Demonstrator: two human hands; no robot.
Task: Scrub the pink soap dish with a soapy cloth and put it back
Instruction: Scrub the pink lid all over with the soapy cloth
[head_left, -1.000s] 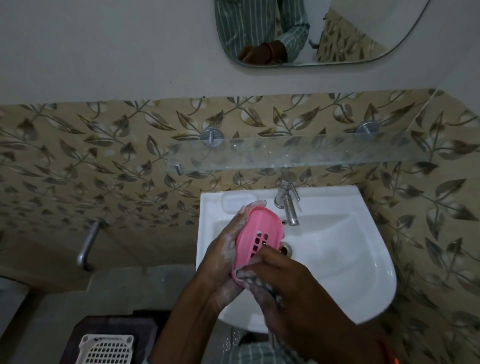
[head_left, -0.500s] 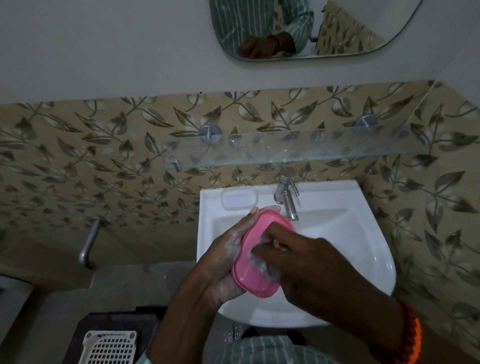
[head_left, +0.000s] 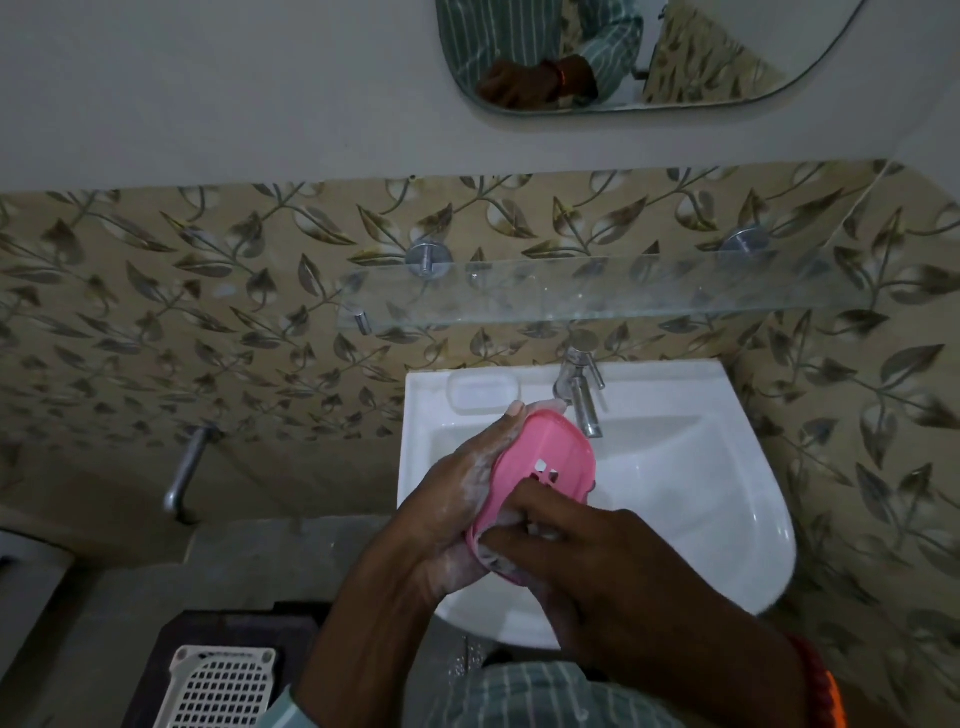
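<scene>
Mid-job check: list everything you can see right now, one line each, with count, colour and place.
soap dish: 1, pink, slotted, held over the left of the basin
cloth: 1, mostly hidden, under the right hand's fingers at the dish's near end
washbasin: 1, white, against the tiled wall
tap: 1, chrome, at the back rim of the basin
soap recess: 1, white, back left corner of the basin
glass shelf: 1, clear, on the wall above the tap
mirror: 1, top edge of view
pipe: 1, metal, on the wall left of the basin
slotted tray: 1, white, bottom left
left hand: soapy, gripping the dish
right hand: rubbing the dish's near end
</scene>
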